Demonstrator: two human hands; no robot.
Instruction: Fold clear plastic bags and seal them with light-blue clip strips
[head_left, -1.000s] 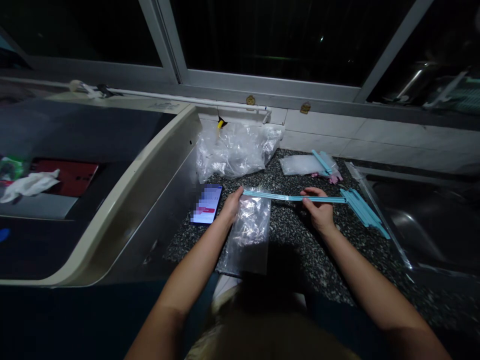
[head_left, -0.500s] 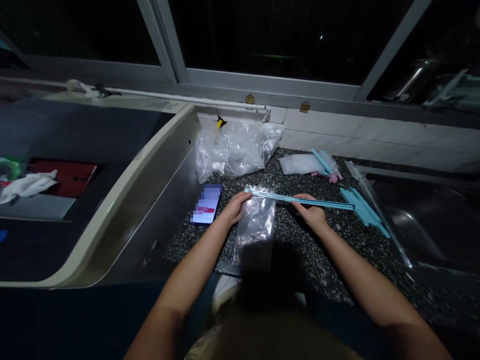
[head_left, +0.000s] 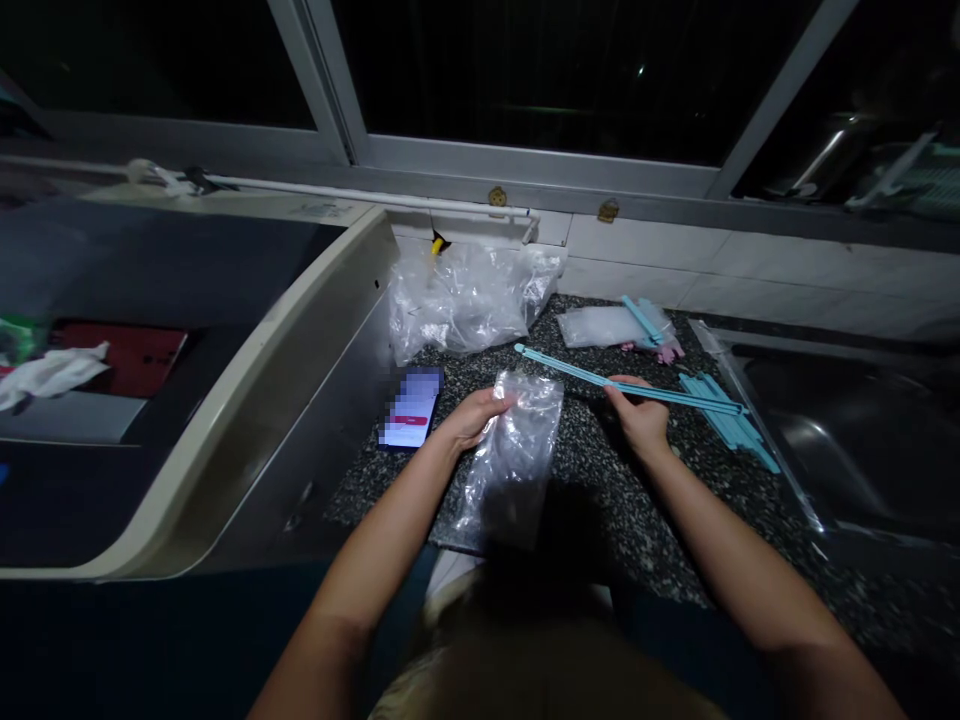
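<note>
My left hand (head_left: 478, 416) pinches the upper left edge of a clear plastic bag (head_left: 517, 440), thumb on top. The bag lies over the front part of the counter, its lower end in shadow. In my right hand (head_left: 639, 412), closed between thumb and fingers, is a bundle of long thin light-blue plastic strips (head_left: 566, 370). Its left end sticks out above the bag, while its right end crosses over a pile of similar light-blue strips (head_left: 724, 420) on the counter.
A lit phone (head_left: 414, 408) lies left of the bag. Crumpled clear plastic (head_left: 465, 305) sits against the tiled wall. Behind my right hand is a flat clear packet (head_left: 604, 328) with blue and pink pieces. A metal sink (head_left: 840, 430) is at right, a cream-edged machine (head_left: 225, 420) at left.
My left hand has let go of the strips' left end and taken the bag's edge. My right hand has moved slightly right with the strips, whose left end is now raised off the bag.
</note>
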